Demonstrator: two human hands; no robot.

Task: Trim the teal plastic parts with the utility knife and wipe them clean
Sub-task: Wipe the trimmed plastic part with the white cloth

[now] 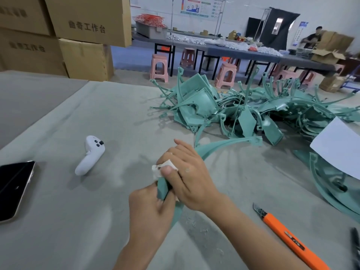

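A long curved teal plastic part (220,146) arcs across the grey table from the pile down to my hands. My left hand (150,211) grips its near end from below. My right hand (187,172) pinches a white cloth (165,168) against the part, with the thumb on top of the cloth. The orange utility knife (286,232) lies on the table to the right of my right forearm, its blade pointing away from me. A heap of teal plastic parts (243,110) sits at the back right.
A white game controller (89,154) and a black phone (13,190) lie at the left. More teal parts (331,184) and a white sheet (339,149) are at the right edge. Cardboard boxes (64,36) stand behind. Plastic shavings (192,223) dot the table (78,221).
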